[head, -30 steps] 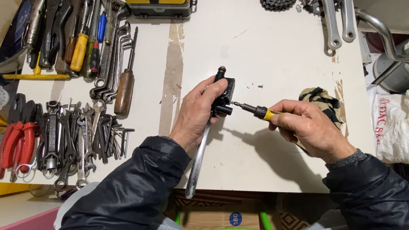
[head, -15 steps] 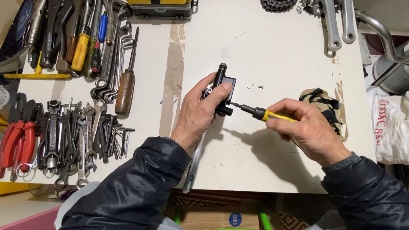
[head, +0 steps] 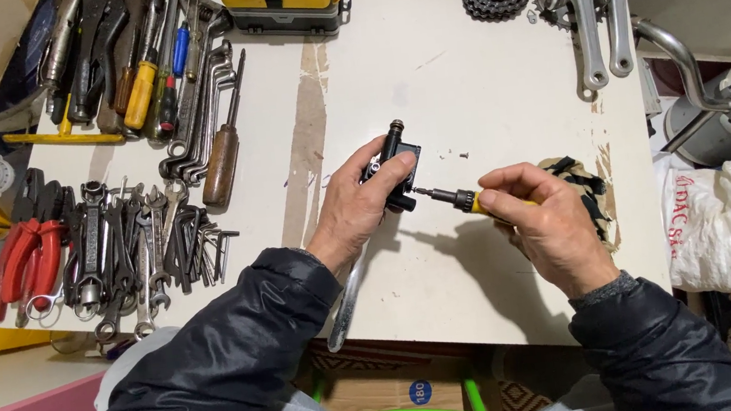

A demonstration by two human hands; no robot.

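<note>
White worktop fills the frame centre. Left hand is closed around a black brake lever body at centre; its long silver lever is partly hidden under the sleeve. Right hand grips a yellow-handled screwdriver, handle mostly concealed, tip at the black body. White printed bag at right edge, cut off.

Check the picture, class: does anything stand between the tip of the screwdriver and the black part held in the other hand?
Nothing visible does. The right hand holds the yellow-handled screwdriver with its tip already against the black part, which the left hand grips above the white table.
</note>
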